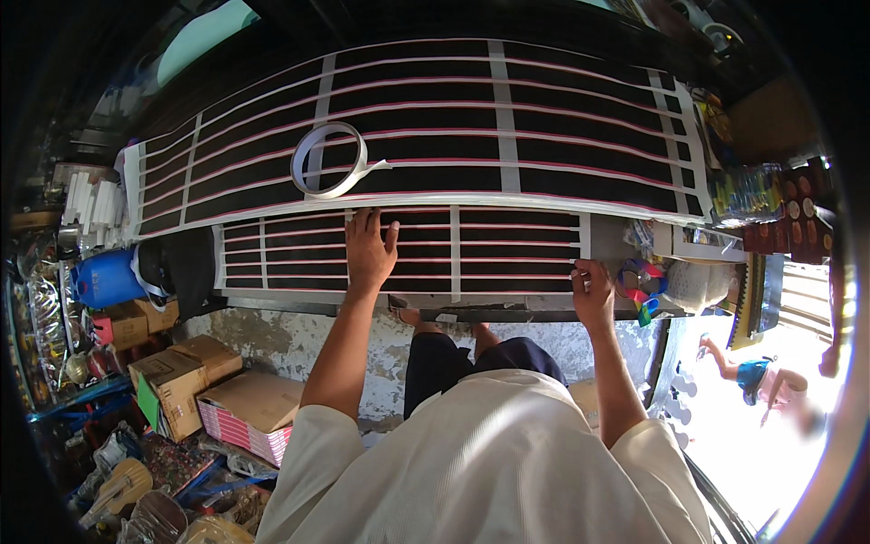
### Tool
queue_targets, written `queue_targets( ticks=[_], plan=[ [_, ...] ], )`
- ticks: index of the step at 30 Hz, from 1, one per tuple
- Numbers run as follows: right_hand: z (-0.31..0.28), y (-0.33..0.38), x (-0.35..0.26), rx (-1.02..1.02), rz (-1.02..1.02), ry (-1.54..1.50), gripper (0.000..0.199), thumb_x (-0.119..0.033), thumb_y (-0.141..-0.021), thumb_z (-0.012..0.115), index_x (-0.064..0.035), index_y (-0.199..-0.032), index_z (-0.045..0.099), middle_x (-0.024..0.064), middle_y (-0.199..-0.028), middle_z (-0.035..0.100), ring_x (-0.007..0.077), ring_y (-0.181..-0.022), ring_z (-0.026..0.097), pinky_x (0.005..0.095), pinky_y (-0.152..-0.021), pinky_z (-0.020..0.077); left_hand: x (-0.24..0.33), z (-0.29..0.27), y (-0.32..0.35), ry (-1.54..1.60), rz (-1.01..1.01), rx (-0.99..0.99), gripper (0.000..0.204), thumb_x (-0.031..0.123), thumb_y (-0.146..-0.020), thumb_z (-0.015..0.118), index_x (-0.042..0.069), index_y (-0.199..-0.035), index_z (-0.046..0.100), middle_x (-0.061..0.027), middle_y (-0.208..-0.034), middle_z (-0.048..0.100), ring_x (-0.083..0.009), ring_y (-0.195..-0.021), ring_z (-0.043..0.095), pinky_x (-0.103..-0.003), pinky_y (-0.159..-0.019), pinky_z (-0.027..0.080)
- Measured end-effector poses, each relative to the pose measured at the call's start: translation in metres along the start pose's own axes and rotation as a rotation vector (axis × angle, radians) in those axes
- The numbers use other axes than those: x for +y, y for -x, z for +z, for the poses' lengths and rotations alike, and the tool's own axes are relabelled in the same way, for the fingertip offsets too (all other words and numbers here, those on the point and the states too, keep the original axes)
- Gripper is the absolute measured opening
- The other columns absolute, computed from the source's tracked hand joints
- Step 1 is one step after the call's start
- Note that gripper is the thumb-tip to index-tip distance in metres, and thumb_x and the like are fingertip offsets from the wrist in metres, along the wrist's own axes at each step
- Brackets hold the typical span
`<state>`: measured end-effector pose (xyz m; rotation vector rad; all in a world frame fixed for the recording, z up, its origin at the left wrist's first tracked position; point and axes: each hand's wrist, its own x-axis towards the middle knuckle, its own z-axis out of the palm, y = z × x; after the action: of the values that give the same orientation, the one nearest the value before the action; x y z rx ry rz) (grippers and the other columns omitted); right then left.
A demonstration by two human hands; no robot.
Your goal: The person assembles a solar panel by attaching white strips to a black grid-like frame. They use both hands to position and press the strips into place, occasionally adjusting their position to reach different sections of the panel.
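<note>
Right hand (594, 288): partly curled at the right end of the near striped sheet (512, 245); any grip on it cannot be determined. Left hand (371, 249): open, palm down over that sheet, holding nothing visible, fingertips at the near edge of the far striped sheet (589, 127). Beyond, a white tape roll (340, 189) rests on the far sheet.

Two hands (369, 252) (594, 286), two striped surfaces (417, 120) (421, 249), one tape roll (340, 189), one blue barrel (100, 279).

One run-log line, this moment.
left hand: open, over lower sheet; right hand: curled, at lower sheet's right edge; white roll: on upper sheet
</note>
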<state>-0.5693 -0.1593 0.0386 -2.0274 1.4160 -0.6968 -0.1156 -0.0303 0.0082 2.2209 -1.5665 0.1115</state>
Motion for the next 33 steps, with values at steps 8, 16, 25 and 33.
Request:
queue_targets(
  ticks=[8, 16, 25, 33],
  plan=[
    [-0.001, 0.007, 0.005, 0.001, -0.013, 0.026, 0.015, -0.007, -0.101, 0.076, -0.0048, -0.116, 0.073, 0.0125, -0.104, 0.075, 0.0248, -0.088, 0.076, 0.0382, -0.071, 0.0589, 0.000, -0.003, -0.004, -0.015, 0.028, -0.003, 0.041, 0.032, -0.110, 0.070, -0.003, -0.131, 0.067, -0.0202, -0.138, 0.063, -0.0406, -0.132, 0.060, -0.059, -0.120, 0.045],
    [0.003, 0.012, 0.007, 0.001, -0.014, -0.005, 0.016, -0.007, -0.101, 0.076, -0.0041, -0.116, 0.073, 0.0146, -0.106, 0.074, 0.0264, -0.090, 0.077, 0.0387, -0.071, 0.0595, 0.009, 0.001, 0.001, 0.022, -0.098, 0.008, 0.041, 0.030, -0.110, 0.071, -0.004, -0.133, 0.066, -0.0230, -0.139, 0.063, -0.0421, -0.132, 0.060, -0.055, -0.116, 0.051],
    [0.007, 0.012, -0.007, -0.029, 0.007, -0.030, 0.017, 0.000, -0.098, 0.077, -0.0021, -0.114, 0.072, 0.0177, -0.104, 0.073, 0.0333, -0.088, 0.076, 0.0424, -0.079, 0.0630, 0.004, -0.002, -0.001, 0.086, -0.053, 0.009, 0.043, 0.027, -0.108, 0.072, -0.004, -0.137, 0.066, -0.0237, -0.140, 0.064, -0.0439, -0.129, 0.062, -0.055, -0.112, 0.053],
    [0.010, 0.009, -0.009, -0.031, -0.031, -0.009, 0.015, -0.001, -0.099, 0.076, -0.0021, -0.114, 0.072, 0.0165, -0.105, 0.073, 0.0298, -0.087, 0.076, 0.0404, -0.076, 0.0616, 0.004, 0.005, -0.019, -0.022, -0.001, 0.032, 0.034, 0.017, -0.105, 0.072, -0.001, -0.134, 0.068, -0.0219, -0.128, 0.068, -0.0434, -0.120, 0.065, -0.056, -0.105, 0.055]
  ],
)
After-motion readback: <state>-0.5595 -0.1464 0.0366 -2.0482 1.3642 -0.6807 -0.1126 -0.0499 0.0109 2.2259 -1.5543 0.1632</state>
